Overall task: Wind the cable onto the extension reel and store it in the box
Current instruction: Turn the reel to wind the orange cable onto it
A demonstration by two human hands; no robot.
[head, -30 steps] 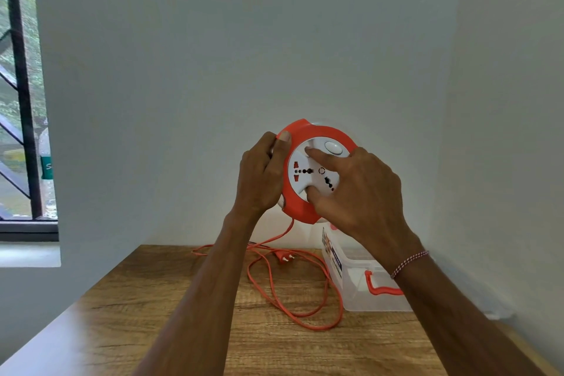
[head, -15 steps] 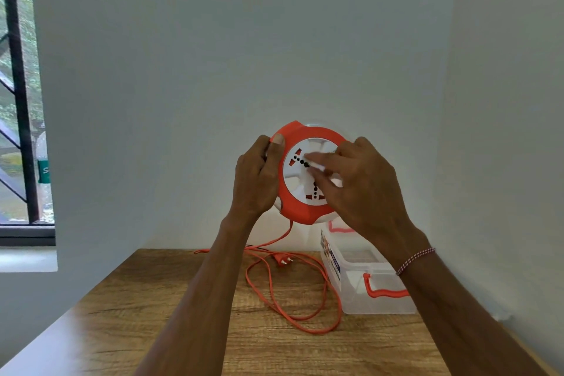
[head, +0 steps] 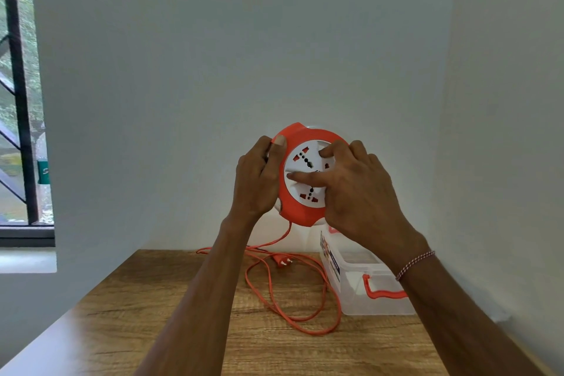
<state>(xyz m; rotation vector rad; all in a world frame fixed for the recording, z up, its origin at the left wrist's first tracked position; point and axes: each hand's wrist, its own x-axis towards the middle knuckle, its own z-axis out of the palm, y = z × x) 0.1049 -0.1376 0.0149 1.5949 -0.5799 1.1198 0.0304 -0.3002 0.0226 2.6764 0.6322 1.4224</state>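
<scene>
I hold a round orange extension reel [head: 294, 210] with a white socket face upright in the air above the table. My left hand [head: 256, 183] grips its left rim, thumb on the orange edge. My right hand [head: 357, 192] lies over the white face, with fingers pressed into its recesses. An orange cable [head: 268, 287] drops from the reel's underside and lies in loose loops on the wooden table [head: 152, 314]; its plug [head: 282, 261] rests near the wall. A clear plastic box [head: 354, 278] with orange handles stands open at the right, partly behind my right wrist.
White walls close the table in at the back and right. A barred window [head: 18, 101] is at the far left, with a bottle on its sill.
The white socket face has turned under my right fingers, and the sockets sit at new angles. The cable loops on the table have shifted slightly. The reel stays held up in the same place.
</scene>
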